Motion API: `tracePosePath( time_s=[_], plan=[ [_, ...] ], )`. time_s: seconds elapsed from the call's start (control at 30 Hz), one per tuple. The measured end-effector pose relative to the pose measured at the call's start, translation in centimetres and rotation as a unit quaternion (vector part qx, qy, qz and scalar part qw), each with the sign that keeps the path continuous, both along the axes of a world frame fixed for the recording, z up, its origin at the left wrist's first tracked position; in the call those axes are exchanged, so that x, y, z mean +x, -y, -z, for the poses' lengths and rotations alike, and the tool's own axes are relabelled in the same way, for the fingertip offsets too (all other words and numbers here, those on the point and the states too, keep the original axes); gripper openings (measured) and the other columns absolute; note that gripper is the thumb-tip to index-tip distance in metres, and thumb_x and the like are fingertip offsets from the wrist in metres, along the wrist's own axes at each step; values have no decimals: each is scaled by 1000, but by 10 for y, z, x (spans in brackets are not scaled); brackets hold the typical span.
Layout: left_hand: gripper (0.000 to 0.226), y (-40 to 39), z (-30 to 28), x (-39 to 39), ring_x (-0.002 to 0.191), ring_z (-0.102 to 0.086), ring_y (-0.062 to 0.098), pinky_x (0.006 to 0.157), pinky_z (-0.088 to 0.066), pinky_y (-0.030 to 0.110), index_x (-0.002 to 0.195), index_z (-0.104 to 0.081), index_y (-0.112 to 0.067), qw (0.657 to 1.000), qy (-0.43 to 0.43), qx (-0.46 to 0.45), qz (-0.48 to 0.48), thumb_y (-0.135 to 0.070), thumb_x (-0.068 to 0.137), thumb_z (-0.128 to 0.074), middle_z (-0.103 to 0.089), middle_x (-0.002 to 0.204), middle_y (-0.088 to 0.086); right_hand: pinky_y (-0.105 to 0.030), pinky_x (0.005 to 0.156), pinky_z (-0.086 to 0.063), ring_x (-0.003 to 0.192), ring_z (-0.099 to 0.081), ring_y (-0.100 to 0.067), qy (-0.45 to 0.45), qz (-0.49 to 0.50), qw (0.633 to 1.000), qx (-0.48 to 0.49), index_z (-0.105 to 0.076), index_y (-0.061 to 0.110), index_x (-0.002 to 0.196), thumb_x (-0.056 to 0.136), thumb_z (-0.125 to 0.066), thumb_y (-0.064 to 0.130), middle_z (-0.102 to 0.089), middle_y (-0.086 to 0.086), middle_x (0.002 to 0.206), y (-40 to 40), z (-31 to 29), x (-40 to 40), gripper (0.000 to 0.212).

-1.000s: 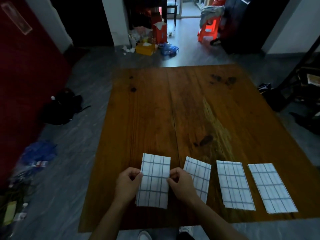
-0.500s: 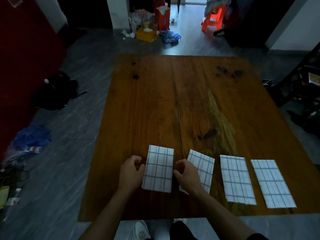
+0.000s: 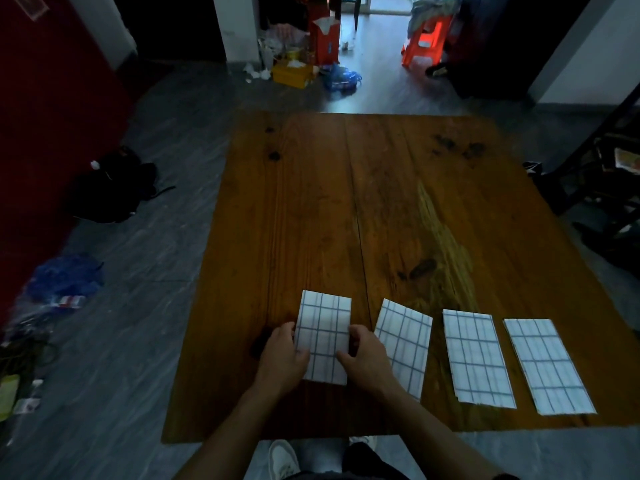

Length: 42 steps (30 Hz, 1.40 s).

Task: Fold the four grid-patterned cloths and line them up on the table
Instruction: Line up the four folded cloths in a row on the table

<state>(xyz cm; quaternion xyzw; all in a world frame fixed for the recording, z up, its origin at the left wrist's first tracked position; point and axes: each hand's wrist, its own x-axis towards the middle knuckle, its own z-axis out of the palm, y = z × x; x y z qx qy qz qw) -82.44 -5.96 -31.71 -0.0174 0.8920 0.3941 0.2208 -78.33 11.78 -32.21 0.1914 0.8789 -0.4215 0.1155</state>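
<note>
Four folded white cloths with a dark grid pattern lie in a row along the near edge of the wooden surface in front of you. The leftmost cloth lies flat between your two hands. Your left hand holds its left edge, fingers curled against the fabric. Your right hand holds its right edge the same way, thumb resting on top of the cloth. Just to the right, the second cloth lies slightly tilted, its lower left part hidden under your right wrist. The third cloth and the fourth cloth lie flat farther right, each apart from its neighbour. On the grey floor beyond the surface are a black bag at the left, a yellow box and an orange stool.
</note>
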Motion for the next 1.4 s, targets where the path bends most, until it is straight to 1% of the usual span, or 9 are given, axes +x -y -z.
tracePosePath(
  time_s=[0.17,0.4,0.53,0.73,0.9,1.0,1.13,1.3,1.4],
  plan=[
    [46,1,2,11,108,-55,12,79,-55,26,131,-46,-21,1000,-3,19,8,-23,89,-65,-53,124,-1,-31,97,-48,121,-50,-16,17,-17,1000,9,-42,19,138,86,-71,27,-50,-2,134,1,0,-8,61],
    [52,2,5,26,116,-53,11,90,-55,31,136,-44,-21,1000,-3,28,4,-26,89,-66,-51,131,-1,-31,95,-48,122,-49,-16,16,-29,999,-2,-40,20,140,86,-70,27,-47,-2,137,1,1,-14,63],
    [52,3,2,24,116,-52,11,75,-47,15,136,-44,-20,999,-3,35,-7,-22,89,-66,-49,129,-4,-33,99,-49,121,-49,-15,13,-32,999,5,-41,19,140,85,-71,28,-47,-2,136,2,3,-10,63],
    [48,9,-1,19,113,-53,11,67,-46,15,133,-46,-19,999,-1,35,-18,-19,89,-66,-51,127,-1,-29,97,-49,118,-47,-11,-4,-38,999,10,-41,19,139,86,-71,29,-45,0,134,10,4,-2,61],
    [50,7,0,25,117,-54,12,69,-45,11,136,-46,-15,999,1,49,-19,-17,90,-66,-53,130,-1,-34,98,-51,118,-49,-12,1,-26,1000,2,-42,20,138,85,-71,30,-47,0,134,9,5,-3,61],
    [52,6,0,28,118,-54,12,75,-49,14,138,-45,-15,998,1,54,-19,-18,90,-66,-53,131,0,-32,97,-50,119,-49,-12,4,-24,1000,4,-42,20,139,85,-71,30,-46,0,134,8,5,-2,62],
    [53,7,0,28,117,-54,13,90,-53,26,137,-45,-15,998,0,55,-19,-19,89,-67,-53,131,2,-30,96,-50,119,-49,-13,7,-20,1000,1,-42,18,139,84,-72,28,-47,-1,133,10,7,4,63],
    [53,11,-4,26,116,-55,14,91,-55,31,136,-46,-16,999,-2,47,-6,-20,88,-68,-54,129,1,-32,99,-50,119,-49,-13,4,-18,1000,1,-43,19,138,84,-72,28,-47,1,131,14,3,7,62],
    [52,14,-5,27,115,-54,14,93,-54,37,134,-47,-18,999,-12,35,2,-22,87,-68,-54,128,0,-31,94,-52,117,-52,-13,-6,-11,1000,-8,-46,20,135,84,-72,28,-50,1,130,12,-2,9,58]
  ],
)
